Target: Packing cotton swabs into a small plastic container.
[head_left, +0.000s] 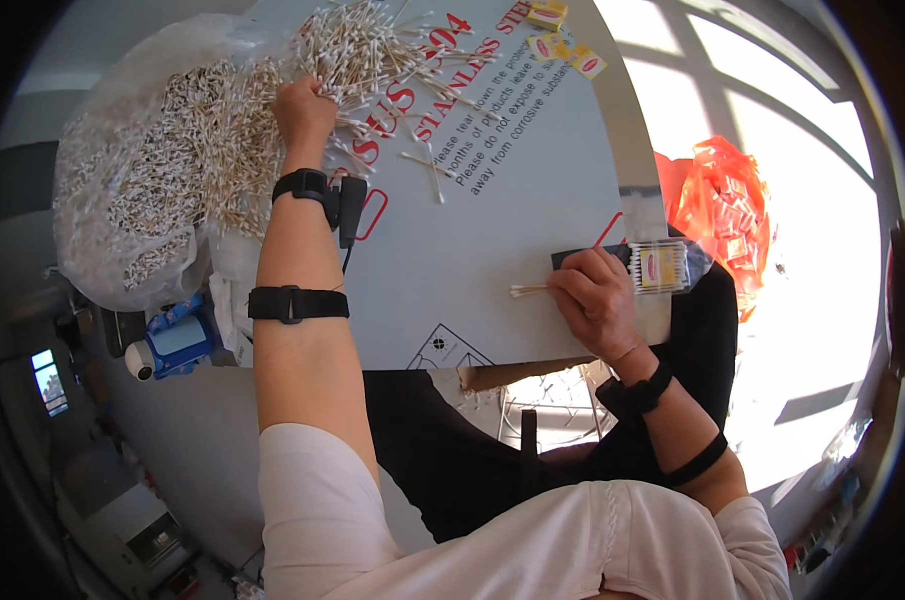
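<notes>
My left hand (306, 112) reaches to the far left, its fingers curled closed at the edge of a heap of loose cotton swabs (358, 45). The fingertips are partly hidden among the swabs. Near the table's right front edge, my right hand (595, 300) is closed round a few cotton swabs (529, 291), whose white tips stick out to the left. Just right of that hand lies a clear pack of cotton swabs (678, 266) with a yellow label (659, 267). A dark flat object (570, 258) shows partly behind the right hand.
A large clear plastic bag (93, 215) full of swabs lies open at the left. Small yellow boxes or cards (581, 60) sit at the far right edge of the grey tabletop (443, 290). A red plastic bag (723, 200) is beyond the right edge. A blue-and-white bottle (178, 338) is at left.
</notes>
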